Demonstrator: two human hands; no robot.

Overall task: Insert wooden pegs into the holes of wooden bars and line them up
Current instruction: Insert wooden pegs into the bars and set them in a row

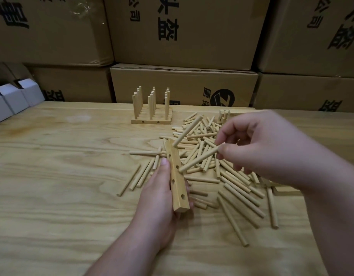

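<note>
My left hand [159, 193] grips a wooden bar [177, 181] with several holes, lifted above the table and pointing away from me. One peg [189, 130] sticks out of the bar's far end at a slant. My right hand [257, 148] pinches a second peg [200, 158], whose lower tip sits at a middle hole of the bar. A heap of loose pegs [222, 176] lies under and around both hands. Several finished bars with upright pegs [151, 108] stand lined up at the back of the table.
The wooden table [72, 176] stretches left of the heap. A small stack of bare bars [224, 115] sits behind the pegs. Brown cardboard boxes [184, 84] wall off the back. White cartons [10, 100] stand at the far left.
</note>
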